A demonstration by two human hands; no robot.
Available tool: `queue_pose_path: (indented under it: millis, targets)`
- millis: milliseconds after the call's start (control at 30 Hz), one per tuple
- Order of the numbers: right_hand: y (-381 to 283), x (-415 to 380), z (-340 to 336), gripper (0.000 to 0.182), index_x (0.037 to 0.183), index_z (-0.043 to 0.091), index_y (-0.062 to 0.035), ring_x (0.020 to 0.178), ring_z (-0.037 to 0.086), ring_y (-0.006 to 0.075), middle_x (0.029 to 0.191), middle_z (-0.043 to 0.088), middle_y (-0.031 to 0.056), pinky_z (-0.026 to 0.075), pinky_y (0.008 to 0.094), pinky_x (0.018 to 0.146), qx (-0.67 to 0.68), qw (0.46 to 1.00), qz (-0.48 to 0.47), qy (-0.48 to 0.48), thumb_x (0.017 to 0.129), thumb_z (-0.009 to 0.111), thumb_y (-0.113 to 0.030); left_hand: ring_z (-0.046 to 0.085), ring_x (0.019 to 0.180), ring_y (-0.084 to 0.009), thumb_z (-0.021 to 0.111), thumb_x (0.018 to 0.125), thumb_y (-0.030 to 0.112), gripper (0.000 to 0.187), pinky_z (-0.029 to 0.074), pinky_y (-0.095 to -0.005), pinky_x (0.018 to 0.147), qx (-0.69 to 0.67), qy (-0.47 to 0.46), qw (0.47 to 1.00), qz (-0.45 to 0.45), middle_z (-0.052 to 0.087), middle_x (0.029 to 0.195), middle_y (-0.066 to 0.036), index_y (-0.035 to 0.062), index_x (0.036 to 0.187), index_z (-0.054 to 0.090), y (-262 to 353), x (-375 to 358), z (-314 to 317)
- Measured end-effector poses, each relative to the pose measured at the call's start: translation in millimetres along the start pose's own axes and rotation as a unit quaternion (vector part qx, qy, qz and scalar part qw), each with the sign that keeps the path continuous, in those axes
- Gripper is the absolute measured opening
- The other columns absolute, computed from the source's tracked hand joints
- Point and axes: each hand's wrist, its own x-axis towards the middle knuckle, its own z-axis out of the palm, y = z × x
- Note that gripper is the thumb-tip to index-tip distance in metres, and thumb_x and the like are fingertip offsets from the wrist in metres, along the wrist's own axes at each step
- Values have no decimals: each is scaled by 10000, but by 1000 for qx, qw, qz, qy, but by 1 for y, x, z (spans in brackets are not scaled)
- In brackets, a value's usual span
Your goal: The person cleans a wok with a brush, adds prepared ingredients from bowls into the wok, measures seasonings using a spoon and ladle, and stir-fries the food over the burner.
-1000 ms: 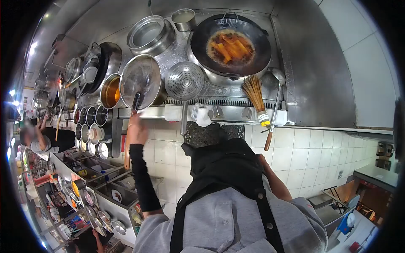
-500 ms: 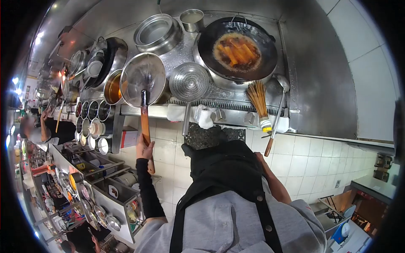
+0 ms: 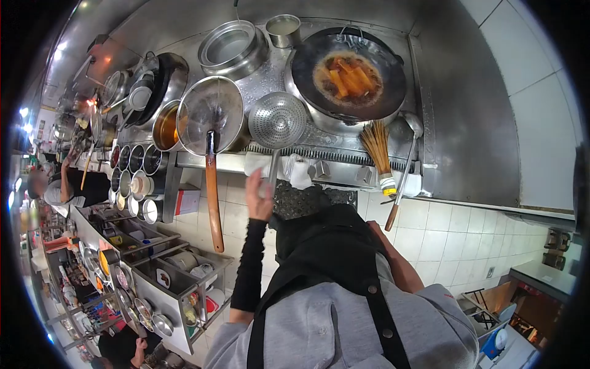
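My left hand point(image 3: 258, 195) is raised at the lower end of the handle of the perforated metal skimmer point(image 3: 277, 120), which lies on the stove's front ledge. Whether its fingers have closed round that handle I cannot tell. Just to its left the round mesh strainer point(image 3: 211, 114) rests over a pot, and its long wooden handle point(image 3: 212, 200) hangs free. A black wok point(image 3: 348, 74) at the back holds orange pieces frying in oil. Only my right forearm point(image 3: 398, 261) shows; that hand is hidden behind my black apron.
A bamboo brush point(image 3: 376, 147) and a ladle point(image 3: 402, 166) lie on the ledge at right. Steel pots point(image 3: 232, 46), an oil pot point(image 3: 166, 126) and seasoning cups point(image 3: 132, 175) crowd the left. Another person point(image 3: 74, 187) stands at far left by shelves of dishes.
My left hand let go of the strainer's wooden handle and moved right to the skimmer's handle. The strainer now lies still over the pot.
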Motion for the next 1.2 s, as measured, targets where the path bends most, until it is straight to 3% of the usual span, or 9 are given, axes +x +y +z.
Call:
queue_pose_path:
  millis: [100,300,433,567,600,800,900,1033,1200]
  targets:
    - [-4,-2,-2,329,983,756,-58,936,721,399,970,734,228,578,484,792,-20,999,-35,15,877,655,-353,499,1353,-388,730,911,174,679,427,-415,1118,-97,-86,982,-139,483,1483,-233,-14,1493,436,-11,3,64]
    - [-21,-23,-19,342,994,747,-34,945,722,400,963,729,244,580,469,807,1,1000,-30,2,879,649,-341,330,1457,-454,853,737,486,1161,302,-477,1196,144,-146,965,-161,342,1553,-332,-113,1532,256,-58,18,134]
    - [-35,-50,-36,343,1020,737,-16,953,720,386,960,734,226,571,450,830,56,996,-58,28,885,642,-317,414,1355,-482,887,666,508,1241,362,-518,1131,166,-175,953,-182,443,1438,-313,-91,1543,244,-67,20,144]
    - [-62,-69,-51,316,1023,728,1,938,723,367,950,739,212,557,434,837,52,996,-43,61,903,619,-270,508,1221,-477,926,630,408,965,421,-532,1037,179,-152,957,-169,520,1304,-288,-58,1337,464,-68,22,144]
    - [-63,-69,-53,318,1032,730,2,946,722,367,963,741,212,556,433,847,44,996,-35,64,907,614,-266,538,1162,-461,937,618,363,809,438,-512,1012,173,-119,963,-169,556,1230,-268,-40,1181,520,-64,21,146]
    - [-108,-77,-80,278,979,745,-9,892,729,349,940,745,200,568,438,827,12,993,-52,110,923,626,-254,658,980,-334,846,748,277,568,526,-449,901,14,-164,957,-238,651,1029,-183,-26,1130,553,-24,24,109]
    - [-182,-100,-130,229,961,735,16,787,719,218,821,730,159,564,346,781,135,986,-60,75,947,624,-184,680,941,-277,748,820,194,420,550,-423,866,-395,-139,819,-391,671,1007,-152,-19,1135,570,13,11,90]
    - [-277,-117,-165,164,991,702,11,734,663,140,805,693,75,543,303,694,329,931,-157,3,985,621,-130,678,965,-305,614,835,144,452,597,-535,804,-581,-199,630,-475,660,1059,-143,-18,1251,544,94,-2,58]
    - [-345,-128,-165,190,1043,625,9,759,622,121,853,659,40,529,295,708,392,895,-209,-30,1000,663,-173,627,1065,-244,599,821,109,511,503,-363,949,-521,-124,768,-353,628,1157,-119,37,1317,502,115,-27,75]
